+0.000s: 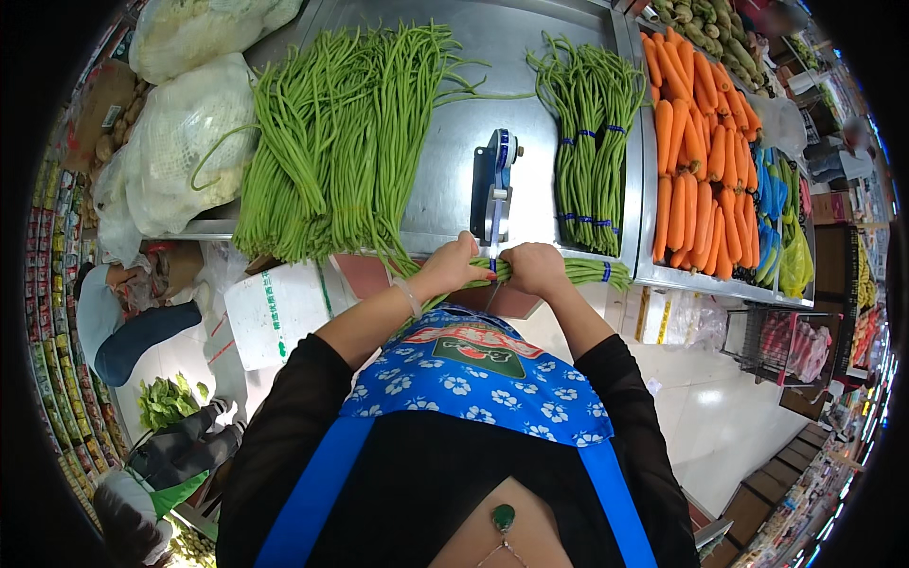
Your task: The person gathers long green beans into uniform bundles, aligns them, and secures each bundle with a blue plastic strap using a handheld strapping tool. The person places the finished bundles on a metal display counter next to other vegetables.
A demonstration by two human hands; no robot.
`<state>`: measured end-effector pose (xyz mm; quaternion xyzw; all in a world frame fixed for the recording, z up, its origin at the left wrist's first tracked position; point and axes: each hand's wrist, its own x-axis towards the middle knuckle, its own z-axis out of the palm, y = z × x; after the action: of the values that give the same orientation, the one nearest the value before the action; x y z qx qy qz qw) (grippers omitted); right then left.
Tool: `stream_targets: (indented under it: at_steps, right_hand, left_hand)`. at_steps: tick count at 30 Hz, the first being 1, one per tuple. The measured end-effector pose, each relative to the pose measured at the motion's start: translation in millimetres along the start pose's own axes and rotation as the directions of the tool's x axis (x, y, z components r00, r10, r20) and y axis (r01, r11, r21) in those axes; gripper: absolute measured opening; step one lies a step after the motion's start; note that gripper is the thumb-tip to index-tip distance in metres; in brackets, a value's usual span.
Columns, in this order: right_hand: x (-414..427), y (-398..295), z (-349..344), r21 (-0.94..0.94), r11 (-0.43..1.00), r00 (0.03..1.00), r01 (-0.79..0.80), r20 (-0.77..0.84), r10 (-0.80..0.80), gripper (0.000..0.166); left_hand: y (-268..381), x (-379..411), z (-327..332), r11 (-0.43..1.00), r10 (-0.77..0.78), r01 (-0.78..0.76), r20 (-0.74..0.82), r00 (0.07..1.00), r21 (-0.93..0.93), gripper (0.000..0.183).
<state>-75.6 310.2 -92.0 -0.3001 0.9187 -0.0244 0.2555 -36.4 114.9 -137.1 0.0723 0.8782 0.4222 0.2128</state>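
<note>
A bundle of green yardlong beans (586, 270) lies crosswise in front of me at the counter's front edge. My left hand (451, 266) grips it on one side, thumb raised. My right hand (534, 268) is closed around it just to the right. Between the hands, a strip of tape (495, 231) runs down from a metal tape dispenser (490, 192) to the bundle. Blue tape (607, 271) circles the bundle near its right end. A large loose pile of yardlong beans (341, 142) lies to the left. Taped bean bundles (588, 153) lie right of the dispenser.
The steel counter (444, 181) carries the beans. Carrots (699, 163) fill the adjoining display on the right. Bagged produce (188, 142) sits at left. A white foam box (273, 312) is below the counter. Other people (131, 326) are at left; a shopping cart (781, 344) stands at right.
</note>
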Motion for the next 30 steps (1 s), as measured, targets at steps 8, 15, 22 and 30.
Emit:
stream_targets:
  at_steps: [8,15,22,30]
  right_hand:
    - [36.8,38.4,37.7,0.557,0.823,0.917,-0.107,0.375,-0.135,0.038]
    - [50.1,50.7,76.9,0.791,0.568,0.925,-0.225,0.356,-0.13,0.039]
    - [50.6,27.7,88.0,0.955,0.084,0.903,-0.284,0.237,0.358,0.021]
    - [70.0,16.7,115.8,0.964,-0.011,0.797,-0.267,0.227,0.56,0.011]
  left_hand:
    - [31.3,-12.4,-11.1,0.764,0.347,-0.332,0.081,0.934,0.553,0.042]
    - [-1.1,5.7,16.9,0.793,0.247,-0.228,0.045,0.968,0.564,0.011]
    - [-9.6,9.1,18.6,0.805,0.295,-0.265,0.028,0.955,0.531,0.005]
    - [-9.2,14.3,18.3,0.797,0.264,-0.25,0.055,0.963,0.55,0.016]
